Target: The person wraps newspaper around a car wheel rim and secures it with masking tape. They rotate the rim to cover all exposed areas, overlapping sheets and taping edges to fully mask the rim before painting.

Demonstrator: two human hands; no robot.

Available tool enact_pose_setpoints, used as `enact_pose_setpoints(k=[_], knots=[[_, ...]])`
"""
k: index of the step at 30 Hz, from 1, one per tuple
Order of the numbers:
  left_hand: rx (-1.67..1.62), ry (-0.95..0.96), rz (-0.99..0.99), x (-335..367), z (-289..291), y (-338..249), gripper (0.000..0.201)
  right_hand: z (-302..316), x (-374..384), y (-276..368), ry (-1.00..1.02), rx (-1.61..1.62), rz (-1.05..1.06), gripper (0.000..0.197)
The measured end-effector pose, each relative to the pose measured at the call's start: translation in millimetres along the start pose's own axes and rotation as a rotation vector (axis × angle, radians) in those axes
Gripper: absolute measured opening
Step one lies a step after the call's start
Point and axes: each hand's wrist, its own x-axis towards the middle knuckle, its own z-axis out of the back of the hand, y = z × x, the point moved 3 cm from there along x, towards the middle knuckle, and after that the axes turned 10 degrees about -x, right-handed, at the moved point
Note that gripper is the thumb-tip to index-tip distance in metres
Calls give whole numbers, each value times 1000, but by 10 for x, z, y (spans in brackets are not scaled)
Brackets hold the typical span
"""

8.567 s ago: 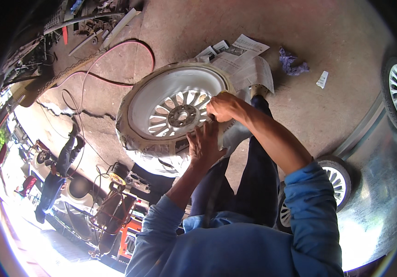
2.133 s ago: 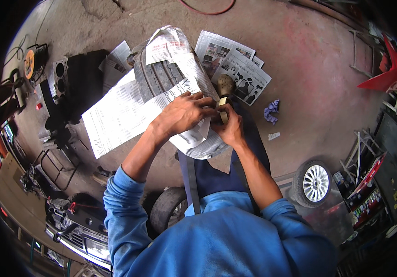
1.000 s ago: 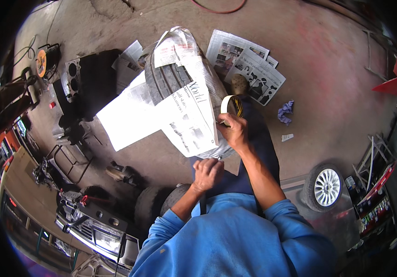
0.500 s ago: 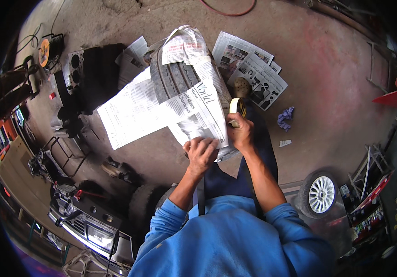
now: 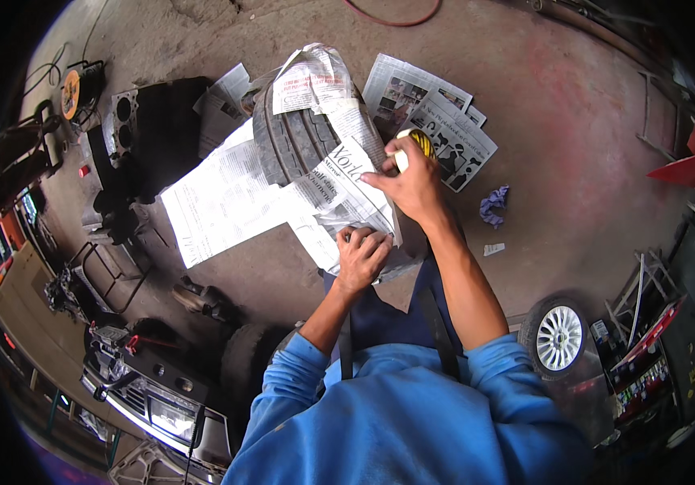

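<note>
A tire [image 5: 289, 144] stands in front of me, its black tread partly covered by newspaper sheets. One newspaper sheet [image 5: 355, 187] lies over its near side. At the lower edge of that sheet, my left hand [image 5: 364, 257] has its fingers curled on the paper. My right hand [image 5: 414, 184] grips a roll of masking tape [image 5: 422, 144], pale at the side with a yellow and black inside. Its thumb reaches left onto the newspaper's right edge. Whether a strip of tape is stuck down there is hidden by the hand.
More newspaper [image 5: 444, 133] lies on the concrete floor at the right, near a crumpled purple paper [image 5: 494, 206]. An engine block [image 5: 133, 121] is at the left. A wheel with a silver rim [image 5: 558, 338] is at the right. A car front [image 5: 162, 404] stands at the lower left.
My right hand with the tape roll has moved up and left, its thumb now on the newspaper's edge. My left hand has shifted slightly right and up, still at the sheet's lower edge.
</note>
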Motion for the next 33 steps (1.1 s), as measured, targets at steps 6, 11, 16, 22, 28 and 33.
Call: enact_pose_setpoints(k=[6,11,16,22,28,33], knots=[[68,-14,-31,-33,-59,43,22,-57,208,233,89,27,24,35],[94,-49,-17,-68,-99,82,23,61,207,367,128,142,31,29],[100,-62,-26,-139,-144,104,26,218,75,532,163,163,14,29],[124,-99,-87,-201,-187,127,42,101,-365,756,-115,-29,134,25],[90,-147,66,-252,-216,124,37,-205,-838,955,-84,-85,451,34],[63,-140,26,-241,-193,139,34,102,-968,910,-156,64,429,39]])
